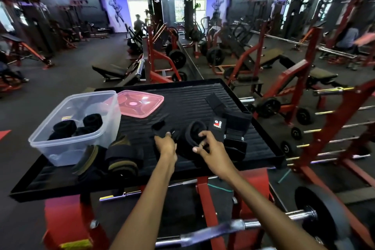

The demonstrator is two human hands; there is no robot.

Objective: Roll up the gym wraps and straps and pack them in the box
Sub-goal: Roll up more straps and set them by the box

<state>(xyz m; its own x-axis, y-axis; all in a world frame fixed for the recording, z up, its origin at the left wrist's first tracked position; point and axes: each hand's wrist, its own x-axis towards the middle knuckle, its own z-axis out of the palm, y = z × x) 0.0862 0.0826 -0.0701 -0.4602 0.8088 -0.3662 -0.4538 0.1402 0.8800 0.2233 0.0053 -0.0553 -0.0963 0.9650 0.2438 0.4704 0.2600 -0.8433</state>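
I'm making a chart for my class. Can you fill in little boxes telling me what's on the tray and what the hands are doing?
place: gym
tray: black, ribbed
box: clear, open, at the tray's left
in box: black rolls
lid: pink, off, beside the box
left hand: holds a black strap end
right hand: grips a partly rolled black strap
not packed: black and olive wraps near the box

Black strap [218,126] label reads, perhaps, "TITAN"
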